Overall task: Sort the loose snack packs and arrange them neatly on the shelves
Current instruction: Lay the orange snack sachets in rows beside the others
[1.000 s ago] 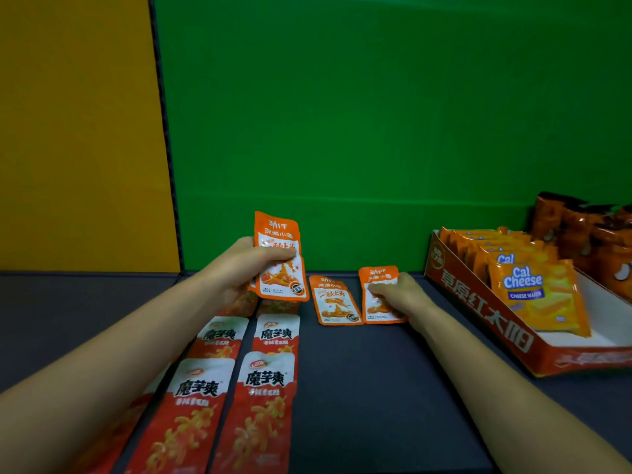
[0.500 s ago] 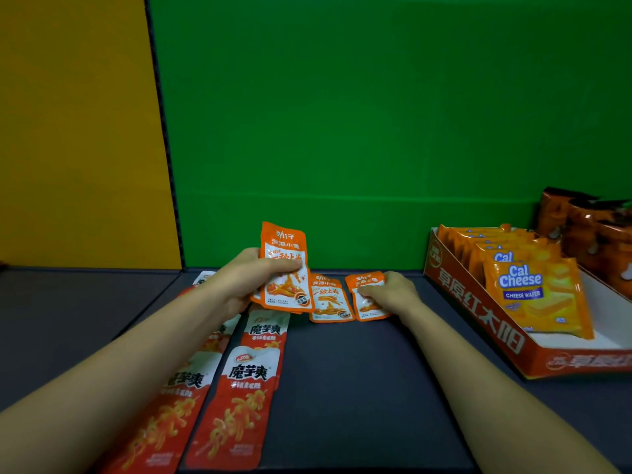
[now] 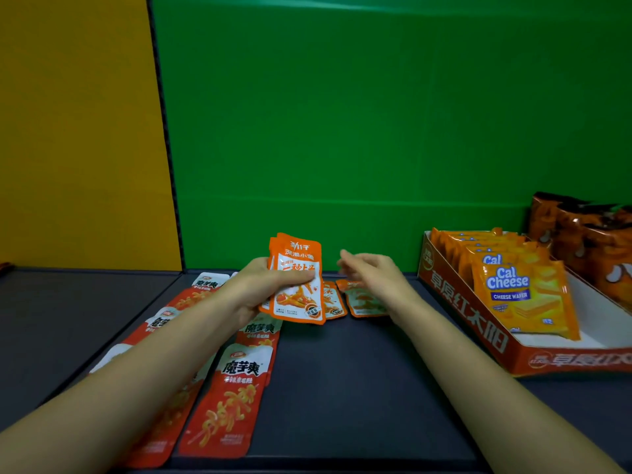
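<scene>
Lifting off the orange pack [image 3: 364, 304] it was pressing onto the shelf [image 3: 342, 388], the right hand [image 3: 374, 273] is hovering with fingers apart; the left hand [image 3: 261, 289] is still clamping the remaining stack [image 3: 301, 292], so another pack looks ready to be laid down.

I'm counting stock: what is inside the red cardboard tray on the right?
A row of yellow Cal Cheese wafer packs leans in the red tray, with bare white floor in front. The packs behind the front one are mostly covered, so their number is unclear.

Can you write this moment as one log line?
left hand: holds orange stack | right hand: open above two flat orange packs | red packs: in rows
</scene>
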